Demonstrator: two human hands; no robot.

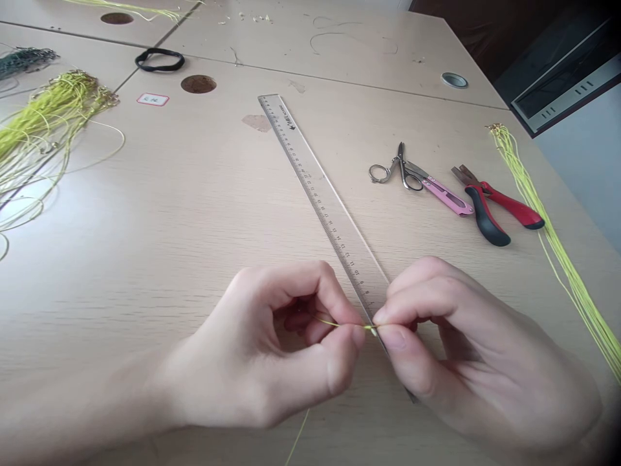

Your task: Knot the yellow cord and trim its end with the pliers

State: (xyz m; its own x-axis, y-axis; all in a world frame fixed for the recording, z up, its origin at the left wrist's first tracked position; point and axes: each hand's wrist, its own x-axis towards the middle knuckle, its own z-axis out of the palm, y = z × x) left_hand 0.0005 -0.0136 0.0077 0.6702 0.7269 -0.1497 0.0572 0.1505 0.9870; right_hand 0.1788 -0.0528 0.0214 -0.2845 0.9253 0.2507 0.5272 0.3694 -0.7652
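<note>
My left hand (pixel 272 349) and my right hand (pixel 466 349) meet low in the middle of the view, both pinched on one thin yellow-green cord (pixel 339 323). The cord runs between thumb and forefinger of each hand, and its tail (pixel 297 443) trails down below my left hand. The hands hover over the near end of a long clear ruler (pixel 317 194) that lies diagonally on the beige table (pixel 194 213). A tiny pale bit shows at the pinch point; I cannot make it out.
Small scissors (pixel 395 171), pink thread snips (pixel 446 197) and red-handled pliers (pixel 495 207) lie right of the ruler. A bundle of yellow-green cords (pixel 553 239) runs along the right edge; a bigger tangle (pixel 43 129) lies at left. A black band (pixel 159 59) sits at the back.
</note>
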